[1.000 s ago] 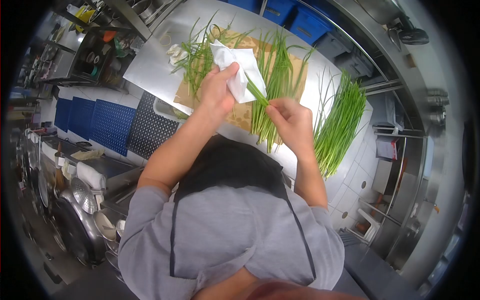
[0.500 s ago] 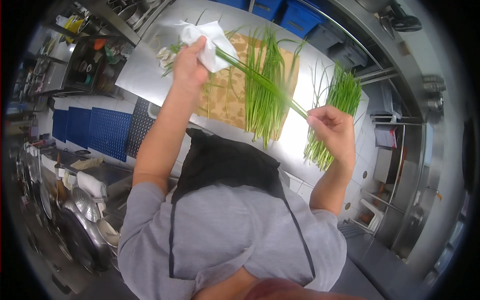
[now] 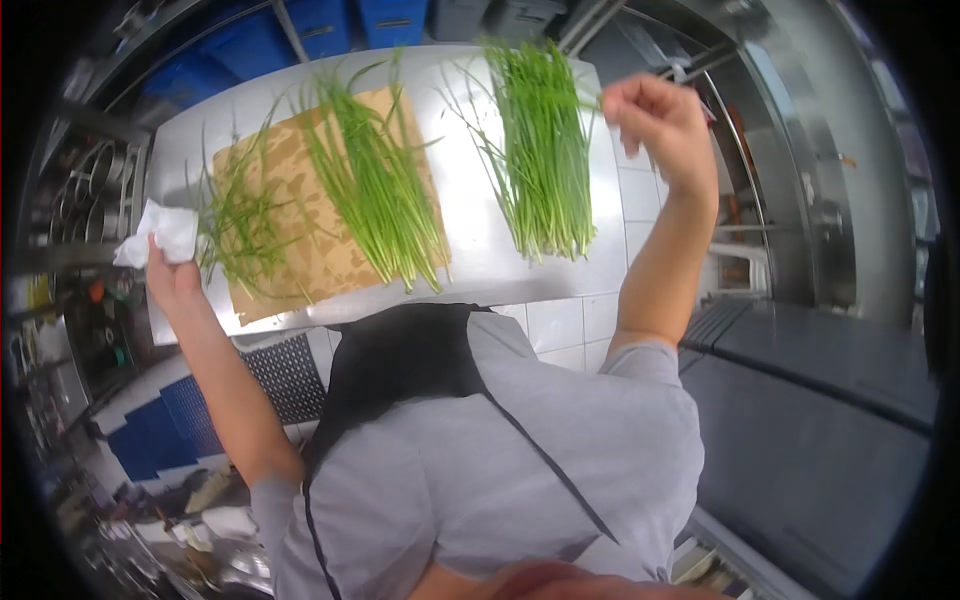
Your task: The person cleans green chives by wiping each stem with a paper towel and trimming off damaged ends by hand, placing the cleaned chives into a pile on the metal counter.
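At the left end of the metal table, my left hand (image 3: 175, 283) is closed on a crumpled white cloth (image 3: 168, 232). My right hand (image 3: 660, 125) pinches the end of a thin green chive stalk (image 3: 588, 101) beyond the table's right side; its far part blends into the leaves behind. Just left of that hand lies a thick bundle of garlic chives (image 3: 545, 160), pale stem ends toward me. A second pile of chives (image 3: 375, 190) rests on the brown patterned paper (image 3: 325, 265). Loose, tangled green trimmings (image 3: 245, 225) spread over the paper's left part.
The steel table (image 3: 475, 270) stands in front of my apron. Blue bins (image 3: 325, 28) sit beyond its far edge. Grey cabinets (image 3: 800, 390) are to my right, with a white tiled floor (image 3: 555, 325) below the table. Pots on racks (image 3: 100, 175) stand at far left.
My hands have moved apart: the left with the cloth to the left, the right up toward the far side. The stalks no longer stretch between them. My view has turned and shifted right.
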Available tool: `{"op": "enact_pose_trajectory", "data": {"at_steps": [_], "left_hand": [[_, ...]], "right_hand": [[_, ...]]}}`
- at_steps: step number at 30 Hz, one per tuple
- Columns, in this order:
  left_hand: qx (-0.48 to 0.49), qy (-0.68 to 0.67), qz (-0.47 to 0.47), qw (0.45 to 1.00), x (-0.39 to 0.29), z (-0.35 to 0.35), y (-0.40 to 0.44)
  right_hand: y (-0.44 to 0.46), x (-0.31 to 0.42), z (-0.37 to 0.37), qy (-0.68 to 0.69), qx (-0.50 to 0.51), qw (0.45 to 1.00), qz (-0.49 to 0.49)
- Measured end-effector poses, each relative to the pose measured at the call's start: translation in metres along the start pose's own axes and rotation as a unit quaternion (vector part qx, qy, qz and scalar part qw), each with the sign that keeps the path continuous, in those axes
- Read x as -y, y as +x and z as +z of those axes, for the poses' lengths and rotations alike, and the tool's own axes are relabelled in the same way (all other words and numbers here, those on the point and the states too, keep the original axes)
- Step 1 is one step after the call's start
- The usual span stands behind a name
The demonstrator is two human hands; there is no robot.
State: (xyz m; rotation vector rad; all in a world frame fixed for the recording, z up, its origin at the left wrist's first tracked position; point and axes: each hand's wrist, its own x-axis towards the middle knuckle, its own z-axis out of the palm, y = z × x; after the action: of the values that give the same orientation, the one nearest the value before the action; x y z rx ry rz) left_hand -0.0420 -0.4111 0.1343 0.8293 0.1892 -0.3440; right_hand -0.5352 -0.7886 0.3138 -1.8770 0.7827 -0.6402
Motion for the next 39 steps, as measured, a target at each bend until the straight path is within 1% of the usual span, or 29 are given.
{"op": "enact_pose_trajectory", "data": {"at_steps": [3, 4, 5, 7, 10, 11, 13, 15, 16, 17, 19, 20, 21, 22, 23, 24, 25, 27, 28, 30, 32, 35, 38, 39], "left_hand": [[0.022, -0.023, -0.05, 0.998, 0.009, 0.015, -0.014], [0.021, -0.028, -0.064, 0.997, 0.014, 0.022, -0.021], [0.033, -0.018, -0.067, 0.997, 0.019, 0.028, -0.028], [0.054, 0.0, -0.071, 0.996, 0.028, 0.044, -0.049], [0.054, 0.063, -0.074, 0.994, 0.037, 0.066, -0.088], [0.057, 0.072, -0.087, 0.992, 0.04, 0.067, -0.097], [0.058, 0.088, -0.113, 0.988, 0.046, 0.066, -0.111], [0.066, 0.099, -0.13, 0.984, 0.052, 0.054, -0.118], [0.069, 0.106, -0.138, 0.982, 0.054, 0.049, -0.121], [0.095, 0.079, -0.166, 0.978, 0.055, 0.048, -0.124], [0.14, 0.027, -0.218, 0.965, 0.054, 0.042, -0.133], [0.216, -0.035, -0.26, 0.941, 0.061, 0.02, -0.12], [0.285, -0.091, -0.287, 0.91, 0.062, -0.003, -0.102], [0.294, -0.132, -0.305, 0.896, 0.06, -0.003, -0.103], [0.308, -0.178, -0.322, 0.877, 0.066, 0.004, -0.11], [0.276, -0.125, -0.275, 0.912, 0.066, 0.014, -0.122], [0.243, -0.075, -0.232, 0.939, 0.066, 0.023, -0.131], [0.237, -0.092, -0.227, 0.94, 0.067, 0.026, -0.139], [0.238, -0.102, -0.225, 0.939, 0.066, 0.026, -0.142], [0.223, -0.094, -0.21, 0.947, 0.066, 0.023, -0.147], [0.212, -0.089, -0.207, 0.951, 0.066, 0.017, -0.152], [0.208, -0.099, -0.212, 0.95, 0.06, 0.006, -0.161], [0.2, -0.12, -0.207, 0.95, 0.056, -0.011, -0.165], [0.191, -0.114, -0.203, 0.954, 0.054, -0.01, -0.169]], "right_hand": [[0.027, 0.001, -0.014, 0.016, -0.064, 0.994, -0.083], [0.034, 0.007, -0.015, 0.029, -0.111, 0.992, -0.057], [0.046, 0.008, -0.024, 0.014, -0.117, 0.991, -0.062], [0.05, 0.012, -0.026, 0.057, -0.157, 0.985, -0.034], [0.038, -0.02, -0.019, 0.057, -0.226, 0.97, -0.063], [0.036, -0.055, -0.024, 0.021, -0.209, 0.975, -0.079], [0.014, -0.096, -0.005, -0.019, -0.269, 0.963, 0.019], [-0.018, -0.143, 0.012, -0.123, -0.275, 0.947, 0.108], [-0.036, -0.158, 0.025, -0.166, -0.286, 0.934, 0.138], [-0.052, -0.163, 0.036, -0.208, -0.295, 0.918, 0.167], [-0.077, -0.157, 0.045, -0.214, -0.274, 0.914, 0.21], [-0.084, -0.156, 0.056, -0.212, -0.251, 0.916, 0.229], [-0.088, -0.156, 0.058, -0.261, -0.207, 0.915, 0.225], [-0.088, -0.156, 0.056, -0.308, -0.162, 0.913, 0.215], [-0.086, -0.153, 0.058, -0.349, -0.168, 0.902, 0.192], [-0.084, -0.145, 0.061, -0.394, -0.179, 0.886, 0.168], [-0.078, -0.131, 0.069, -0.357, -0.182, 0.906, 0.134], [-0.071, -0.1, 0.094, -0.284, -0.192, 0.936, 0.073], [-0.068, -0.089, 0.112, -0.245, -0.161, 0.955, 0.041], [-0.064, -0.086, 0.149, -0.244, -0.039, 0.968, -0.035], [-0.06, -0.089, 0.183, -0.26, 0.12, 0.958, 0.007], [-0.061, -0.099, 0.212, -0.327, 0.14, 0.934, 0.038], [-0.062, -0.103, 0.216, -0.344, 0.201, 0.915, 0.066], [-0.063, -0.105, 0.216, -0.336, 0.195, 0.919, 0.067]]}}
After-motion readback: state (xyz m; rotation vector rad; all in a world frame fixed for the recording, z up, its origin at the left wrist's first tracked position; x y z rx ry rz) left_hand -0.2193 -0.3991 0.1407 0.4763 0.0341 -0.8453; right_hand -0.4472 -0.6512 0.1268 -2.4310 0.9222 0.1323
